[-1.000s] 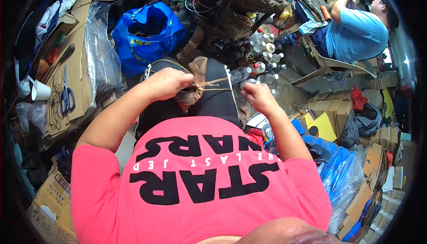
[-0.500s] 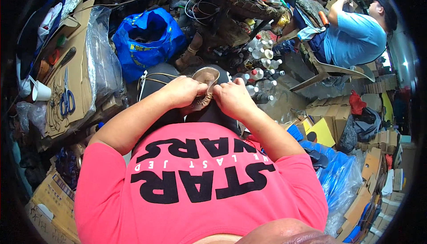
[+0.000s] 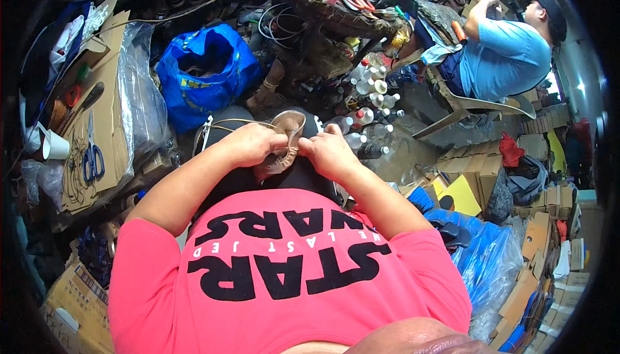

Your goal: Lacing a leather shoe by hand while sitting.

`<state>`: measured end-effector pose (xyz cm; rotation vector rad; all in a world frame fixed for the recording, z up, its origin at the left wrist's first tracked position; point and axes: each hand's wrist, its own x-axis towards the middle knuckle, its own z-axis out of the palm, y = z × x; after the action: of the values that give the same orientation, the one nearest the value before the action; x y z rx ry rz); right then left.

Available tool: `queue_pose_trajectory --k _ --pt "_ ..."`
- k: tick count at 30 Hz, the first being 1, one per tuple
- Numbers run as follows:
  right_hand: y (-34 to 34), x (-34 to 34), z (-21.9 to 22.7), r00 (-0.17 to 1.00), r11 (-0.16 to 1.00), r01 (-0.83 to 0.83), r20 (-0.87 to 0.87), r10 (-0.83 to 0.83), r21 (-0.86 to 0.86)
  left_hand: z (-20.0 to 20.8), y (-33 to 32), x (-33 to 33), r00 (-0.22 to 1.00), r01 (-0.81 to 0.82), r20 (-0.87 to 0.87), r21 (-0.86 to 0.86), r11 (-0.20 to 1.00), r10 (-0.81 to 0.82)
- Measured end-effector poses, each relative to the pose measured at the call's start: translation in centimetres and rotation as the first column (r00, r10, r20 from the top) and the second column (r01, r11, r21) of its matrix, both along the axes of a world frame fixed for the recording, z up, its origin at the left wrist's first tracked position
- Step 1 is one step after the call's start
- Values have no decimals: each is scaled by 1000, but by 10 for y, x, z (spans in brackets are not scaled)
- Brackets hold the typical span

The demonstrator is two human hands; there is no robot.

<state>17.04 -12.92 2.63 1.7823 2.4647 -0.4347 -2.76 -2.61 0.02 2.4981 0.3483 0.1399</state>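
Hands are working in close, over the lap. A second ago they were standing well apart with pale strands running out from the brown shoe (image 3: 289, 121); now they are meeting at its edge, the strands no longer showing between them. Reading: a long pull is giving way to fine fingerwork at the edge.

Left hand (image 3: 255, 144): fingers are curling closed, gripping the shoe's near edge. Right hand (image 3: 328, 151): fingers are bending in, tips touching or just beside the opposite side; cannot tell whether they are pinching edge or strand.

The shoe is resting between the knees, its mouth gaping in a soft oval, its surface looking like dull, supple leather, a puckered ridge curving along one side. A thin tan cord (image 3: 223, 121) is lying across the left thigh, over smooth dark trousers (image 3: 310, 120).

Farther out: a crinkly, slumping blue bag (image 3: 187, 105) is gaping beyond the left knee; clear plastic bottles (image 3: 365, 116) are clustering beyond the right. At left, flat cardboard (image 3: 106, 89) is bearing blue-handled scissors (image 3: 93, 160), with a smooth white cup (image 3: 57, 145) just beside. Upper right, a co-worker in a light-blue shirt (image 3: 507, 57) is sitting, hands raised.
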Motion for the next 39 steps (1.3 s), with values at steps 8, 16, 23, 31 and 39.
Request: queue_pose_trajectory --k 8,16,23,31,39 --pt "-9 6 4 980 962 179 -120 -157 208 5 -8 -4 999 -35 -24 7 999 35" --pt "-4 1 -3 1000 998 23 15 -24 54 5 -6 4 992 -45 -115 9 999 46" --pt "-22 56 -17 990 990 114 79 -120 77 2 19 -65 968 -203 -125 110 973 216" --pt "-20 95 -23 -420 792 352 -840 -343 -499 49 41 -88 689 -261 195 -832 490 698" --pt "-9 39 21 -356 882 -108 -810 -465 -459 78 -1 -54 955 -91 29 -919 382 296"
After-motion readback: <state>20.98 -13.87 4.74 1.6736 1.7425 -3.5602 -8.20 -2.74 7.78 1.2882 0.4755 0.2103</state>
